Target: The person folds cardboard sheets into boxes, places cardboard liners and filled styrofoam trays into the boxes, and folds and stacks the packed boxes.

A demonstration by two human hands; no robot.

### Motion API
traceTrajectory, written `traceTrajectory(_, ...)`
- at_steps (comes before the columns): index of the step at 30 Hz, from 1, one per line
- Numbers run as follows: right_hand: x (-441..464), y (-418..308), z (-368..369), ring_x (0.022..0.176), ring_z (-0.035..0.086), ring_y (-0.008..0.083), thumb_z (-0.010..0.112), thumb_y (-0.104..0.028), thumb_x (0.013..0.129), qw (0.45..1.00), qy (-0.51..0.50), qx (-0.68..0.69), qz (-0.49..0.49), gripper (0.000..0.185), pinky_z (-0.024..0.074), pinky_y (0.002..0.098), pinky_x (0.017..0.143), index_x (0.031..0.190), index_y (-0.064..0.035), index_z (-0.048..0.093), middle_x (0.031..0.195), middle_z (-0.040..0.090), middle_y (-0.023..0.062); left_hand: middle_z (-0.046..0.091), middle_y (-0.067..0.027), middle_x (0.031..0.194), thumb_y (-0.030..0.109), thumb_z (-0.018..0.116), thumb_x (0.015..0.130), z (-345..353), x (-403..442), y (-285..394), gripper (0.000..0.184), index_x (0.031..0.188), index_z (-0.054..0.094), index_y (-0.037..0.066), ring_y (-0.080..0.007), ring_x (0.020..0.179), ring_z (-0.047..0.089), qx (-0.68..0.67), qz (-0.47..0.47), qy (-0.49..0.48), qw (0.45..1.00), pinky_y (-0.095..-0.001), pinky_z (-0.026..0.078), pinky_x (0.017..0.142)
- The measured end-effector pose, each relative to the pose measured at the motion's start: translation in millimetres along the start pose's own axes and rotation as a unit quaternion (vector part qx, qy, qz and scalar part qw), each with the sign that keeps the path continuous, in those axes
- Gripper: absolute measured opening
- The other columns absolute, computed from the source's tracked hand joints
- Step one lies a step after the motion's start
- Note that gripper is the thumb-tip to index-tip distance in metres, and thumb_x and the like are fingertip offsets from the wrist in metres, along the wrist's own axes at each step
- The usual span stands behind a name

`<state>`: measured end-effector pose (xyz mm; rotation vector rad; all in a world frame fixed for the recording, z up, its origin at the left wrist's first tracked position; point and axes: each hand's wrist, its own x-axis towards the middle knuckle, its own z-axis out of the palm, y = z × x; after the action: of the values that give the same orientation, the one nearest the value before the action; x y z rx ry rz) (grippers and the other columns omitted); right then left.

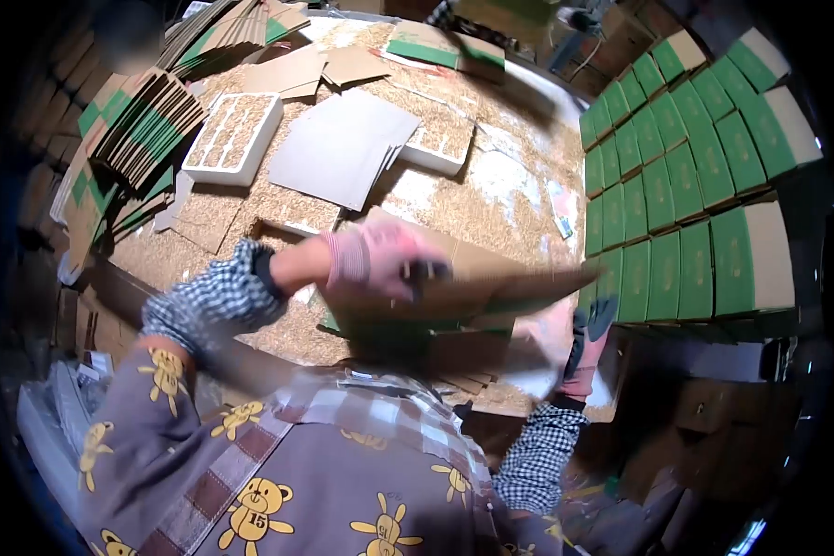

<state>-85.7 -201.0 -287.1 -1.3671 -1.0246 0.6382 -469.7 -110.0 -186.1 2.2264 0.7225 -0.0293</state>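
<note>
A brown cardboard box (491, 280) with green on its side stands in front of my body, partly blurred, one flap sticking out to the right. My left hand (389, 261), in a pink glove with dark fingertips, lies over its top left part with the fingers curled onto the cardboard. To the right of the box, my right hand (590, 347), gloved in pink and dark grey, points upward with its fingers stretched out. It is near the tip of the flap; whether it touches is unclear. Grey cardboard sheets (338, 144) lie beyond the box.
White divided trays (236, 139) filled with wood shavings sit on the shavings-strewn table (519, 218). Folded green and brown cartons (148, 130) are piled at the left. Rows of green boxes (667, 185) are stacked at the right. A blurred dark shape (491, 69) shows at the far side.
</note>
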Motion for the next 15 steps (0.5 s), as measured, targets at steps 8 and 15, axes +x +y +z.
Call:
traceTrajectory(8,19,-48,39,0.106,0.051,0.0192,0.072,-0.008,0.081,0.991,-0.076,0.094,0.054,0.091,0.0455,0.0303,0.089,0.151,-0.0075,0.015,0.134,0.045,0.0155,0.06,-0.0023,0.082,0.017,0.069,0.085,50,-22,-67,0.034,0.115,0.059,0.006,-0.0046,0.059,0.053,-0.53,-0.214,0.316,0.757,-0.0182,0.044,0.049)
traceTrajectory(15,30,-41,70,0.108,0.05,0.0192,0.065,-0.007,0.086,0.979,-0.183,0.084,0.045,0.085,0.0438,0.0309,0.093,0.151,-0.004,0.01,0.136,0.044,0.0171,0.062,-0.0025,0.089,0.013,0.07,0.078,79,-28,-35,0.055,0.13,0.055,0.007,-0.0104,0.086,0.059,-0.328,-0.113,0.118,0.93,-0.0267,0.049,0.081)
